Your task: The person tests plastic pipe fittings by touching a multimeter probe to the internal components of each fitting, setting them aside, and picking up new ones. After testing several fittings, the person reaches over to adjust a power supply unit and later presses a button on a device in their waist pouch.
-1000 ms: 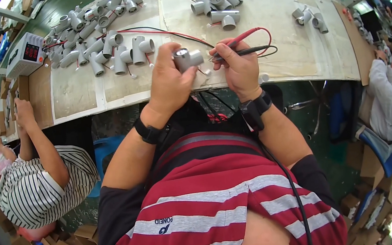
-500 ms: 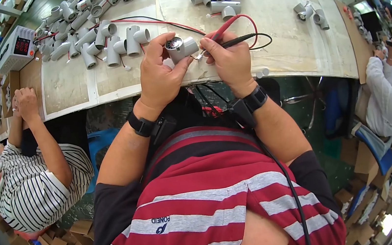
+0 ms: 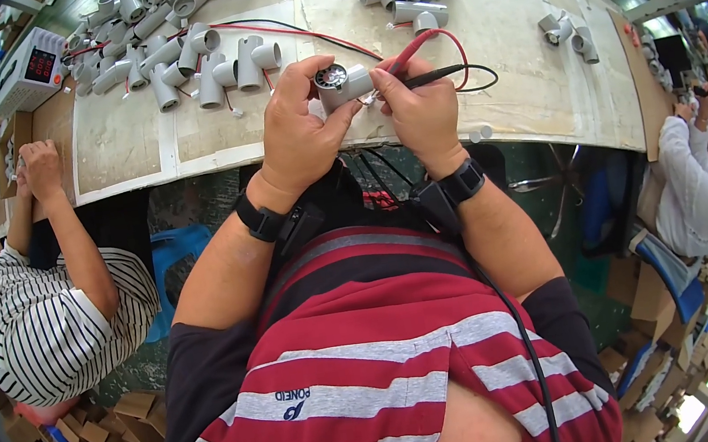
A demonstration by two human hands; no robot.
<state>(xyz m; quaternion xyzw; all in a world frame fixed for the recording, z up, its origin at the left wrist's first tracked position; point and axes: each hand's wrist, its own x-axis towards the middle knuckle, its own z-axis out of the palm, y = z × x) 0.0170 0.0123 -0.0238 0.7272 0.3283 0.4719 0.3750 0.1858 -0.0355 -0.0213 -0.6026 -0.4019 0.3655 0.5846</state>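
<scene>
While the left hand (image 3: 299,130) grips a grey plastic fitting (image 3: 343,86) over the desk (image 3: 524,82) edge, the right hand (image 3: 420,109) pinches probes against it, apparently mid-test, so steady contact matters next.

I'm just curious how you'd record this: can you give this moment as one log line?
left hand: holds grey tube part | right hand: holds red and black probes against it | bench: more grey parts, meter

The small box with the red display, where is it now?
In the head view, the box with the red display sits at the table's far left, beside the pile of grey fittings.
</scene>
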